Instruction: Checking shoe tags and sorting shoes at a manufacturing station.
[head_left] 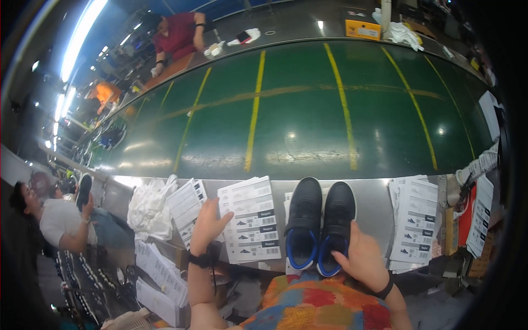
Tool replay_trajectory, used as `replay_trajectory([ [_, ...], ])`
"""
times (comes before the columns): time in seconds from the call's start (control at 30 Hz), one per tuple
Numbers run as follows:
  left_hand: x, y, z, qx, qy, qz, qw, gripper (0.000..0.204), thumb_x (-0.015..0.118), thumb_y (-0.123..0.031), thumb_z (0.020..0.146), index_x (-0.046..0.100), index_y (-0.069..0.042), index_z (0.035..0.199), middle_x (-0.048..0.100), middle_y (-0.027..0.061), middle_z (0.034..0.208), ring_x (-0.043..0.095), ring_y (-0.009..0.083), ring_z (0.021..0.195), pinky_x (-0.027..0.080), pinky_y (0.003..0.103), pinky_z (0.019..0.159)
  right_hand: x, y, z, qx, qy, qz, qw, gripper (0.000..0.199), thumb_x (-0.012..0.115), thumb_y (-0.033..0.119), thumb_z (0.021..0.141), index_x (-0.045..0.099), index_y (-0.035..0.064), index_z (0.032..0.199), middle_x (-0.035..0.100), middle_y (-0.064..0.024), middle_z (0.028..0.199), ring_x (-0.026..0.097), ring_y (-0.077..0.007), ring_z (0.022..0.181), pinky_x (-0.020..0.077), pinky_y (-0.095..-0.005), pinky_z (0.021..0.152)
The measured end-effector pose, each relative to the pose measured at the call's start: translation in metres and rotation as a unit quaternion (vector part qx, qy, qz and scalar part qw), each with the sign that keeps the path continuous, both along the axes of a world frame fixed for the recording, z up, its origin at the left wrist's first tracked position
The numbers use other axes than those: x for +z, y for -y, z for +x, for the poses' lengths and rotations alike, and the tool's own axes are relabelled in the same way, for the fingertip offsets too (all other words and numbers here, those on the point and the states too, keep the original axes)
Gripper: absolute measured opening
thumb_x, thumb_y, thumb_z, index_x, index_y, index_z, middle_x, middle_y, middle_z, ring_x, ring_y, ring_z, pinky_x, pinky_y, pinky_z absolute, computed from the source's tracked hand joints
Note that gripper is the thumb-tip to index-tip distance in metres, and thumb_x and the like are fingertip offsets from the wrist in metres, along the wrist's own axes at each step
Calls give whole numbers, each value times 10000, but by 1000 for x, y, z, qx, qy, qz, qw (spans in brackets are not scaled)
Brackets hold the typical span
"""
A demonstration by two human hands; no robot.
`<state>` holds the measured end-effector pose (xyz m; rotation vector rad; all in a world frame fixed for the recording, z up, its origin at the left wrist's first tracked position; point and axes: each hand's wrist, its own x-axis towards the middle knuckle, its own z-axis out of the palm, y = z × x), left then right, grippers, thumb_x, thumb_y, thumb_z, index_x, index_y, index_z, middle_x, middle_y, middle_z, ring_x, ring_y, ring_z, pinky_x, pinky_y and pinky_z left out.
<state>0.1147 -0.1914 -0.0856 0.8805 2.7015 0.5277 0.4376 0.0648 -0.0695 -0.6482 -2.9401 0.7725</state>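
A pair of dark sneakers with bright blue lining stands side by side on the metal ledge, heels toward me. My right hand [362, 254] grips the right sneaker [339, 203], its thumb at the heel opening and its fingers along the outer side. The left sneaker [304, 206] sits close beside it, touched by neither hand. My left hand [208, 224] is open, thumb spread, at the left edge of a stack of printed label sheets [250, 225]. Under that hand lies another label stack [184, 204], partly covered. Whether the fingers pinch a sheet edge does not show.
Beyond the ledge runs a green conveyor belt [297, 121] with yellow cross lines. More label sheets [415, 223] lie at right, and crumpled white paper [152, 208] at left. A person [66, 220] holding a shoe sits at left; another [179, 38] works across the belt.
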Motion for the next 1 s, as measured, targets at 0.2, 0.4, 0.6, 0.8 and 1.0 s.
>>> replay_trajectory([
  [0.2,60,-95,89,-284,151,126,938,674,852,-225,675,499,-43,1220,416,171,1293,464,350,1206,417,394,990,3,1,-2,-3,-103,61,993,761,749,301,757,408,-112,1298,515,-268,1252,574,-394,1059,484,-425,870],
  [0.4,4,-105,111,-315,-54,235,918,640,882,-85,583,537,-76,1121,473,182,1221,522,345,1107,494,413,870,-3,5,7,28,-201,10,979,548,767,195,738,545,-19,1191,531,-195,1241,571,-350,1093,489,-405,903],
  [0.6,-12,-103,117,-284,-69,264,919,610,868,-64,569,534,-57,1080,518,189,1206,568,360,1084,505,409,870,-12,-3,5,45,-217,21,975,533,770,176,729,557,-14,1180,547,-189,1231,572,-350,1095,491,-412,900],
  [0.8,-21,-104,110,-332,-130,291,888,572,871,-113,587,529,-56,1042,553,173,1138,611,383,1032,542,429,792,-13,-10,-18,89,-223,73,968,508,786,183,701,587,1,1132,571,-160,1184,571,-334,1087,497,-430,888],
  [1.0,-14,-102,108,-369,-152,285,871,503,867,-157,589,566,-43,976,604,142,1025,639,355,971,546,422,751,-11,-12,-25,119,-218,94,964,469,793,191,673,609,12,1065,587,-139,1114,573,-322,1048,496,-449,884],
])
